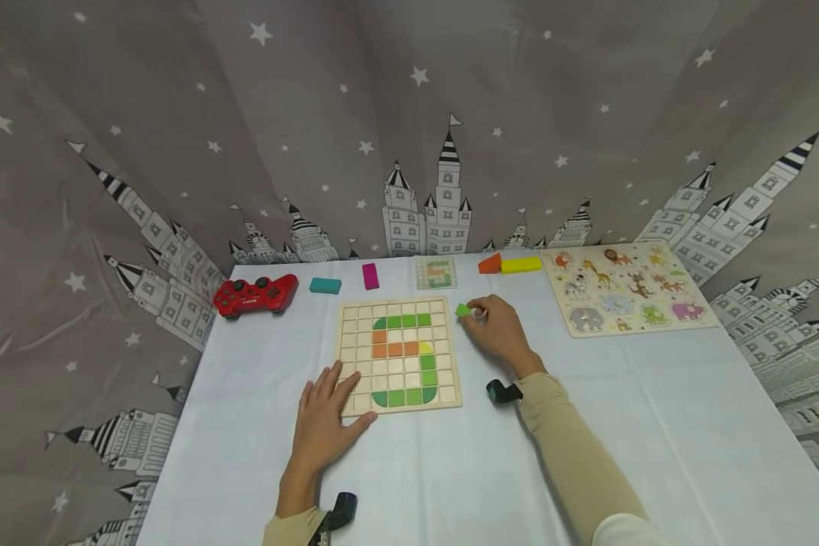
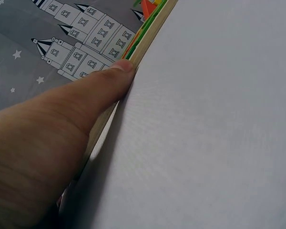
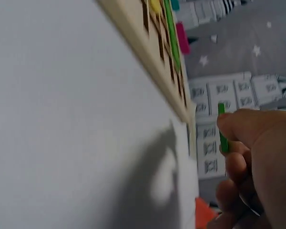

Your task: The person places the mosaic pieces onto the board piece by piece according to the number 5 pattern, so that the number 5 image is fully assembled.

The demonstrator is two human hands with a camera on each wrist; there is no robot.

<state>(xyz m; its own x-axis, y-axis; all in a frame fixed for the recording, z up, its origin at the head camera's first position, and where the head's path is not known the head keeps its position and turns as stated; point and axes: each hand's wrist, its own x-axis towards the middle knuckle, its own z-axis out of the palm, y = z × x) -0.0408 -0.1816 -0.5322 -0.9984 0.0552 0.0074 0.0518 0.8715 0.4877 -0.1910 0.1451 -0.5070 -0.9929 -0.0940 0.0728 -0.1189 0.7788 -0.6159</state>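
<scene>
A wooden grid board (image 1: 356, 364) lies on the table, with green, orange and yellow tiles set in its squares in an S-like shape. My left hand (image 1: 324, 425) rests on the board's lower left corner, fingers spread on the squares. In the left wrist view its thumb (image 2: 100, 86) touches the board's edge. My right hand (image 1: 498, 334) is just right of the board's upper right corner. Between thumb and fingers it pinches a small green tile (image 3: 222, 129), which shows thin and edge-on in the right wrist view and apart from the board.
A pattern card (image 1: 437, 271) lies behind the board. Teal (image 1: 324, 286) and magenta (image 1: 371, 276) blocks and a red game controller (image 1: 255, 296) are to the left. Orange (image 1: 490, 264) and yellow (image 1: 521, 265) blocks and an animal puzzle (image 1: 624, 288) are to the right.
</scene>
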